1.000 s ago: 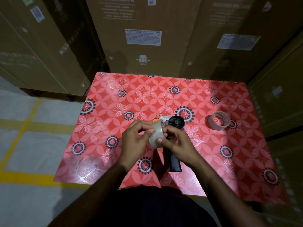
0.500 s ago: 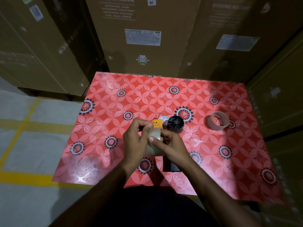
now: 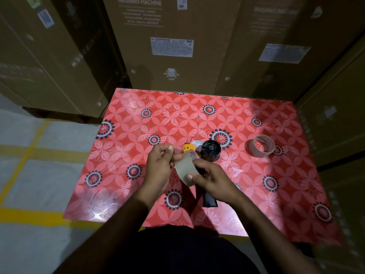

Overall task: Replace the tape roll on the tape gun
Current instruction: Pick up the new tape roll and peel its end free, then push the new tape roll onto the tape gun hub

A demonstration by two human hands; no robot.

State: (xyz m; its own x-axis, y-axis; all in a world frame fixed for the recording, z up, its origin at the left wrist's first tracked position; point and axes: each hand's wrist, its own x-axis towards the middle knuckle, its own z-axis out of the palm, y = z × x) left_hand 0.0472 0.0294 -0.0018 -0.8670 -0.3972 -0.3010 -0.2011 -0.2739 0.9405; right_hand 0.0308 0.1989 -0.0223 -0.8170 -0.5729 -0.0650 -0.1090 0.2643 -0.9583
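Observation:
I hold a clear tape roll (image 3: pixel 184 168) above the middle of the red flowered table. My right hand (image 3: pixel 212 179) grips the roll by its rim. My left hand (image 3: pixel 159 168) pinches at the roll's upper left edge with thumb and fingers closed. Under my hands lies the tape gun (image 3: pixel 210 151), its black hub and orange front showing beyond the roll and its dark handle sticking out below my right wrist. A nearly used-up tape roll (image 3: pixel 261 145) rests flat on the table to the right.
The table (image 3: pixel 138 190) has a red floral cover. Tall cardboard boxes (image 3: pixel 169 46) stand close behind it and along the right side. Grey floor with yellow lines (image 3: pixel 27 213) lies to the left.
The roll has tilted and dropped slightly toward me in my right hand. My left hand shifted left to the roll's upper edge. The tape gun's orange front is now uncovered.

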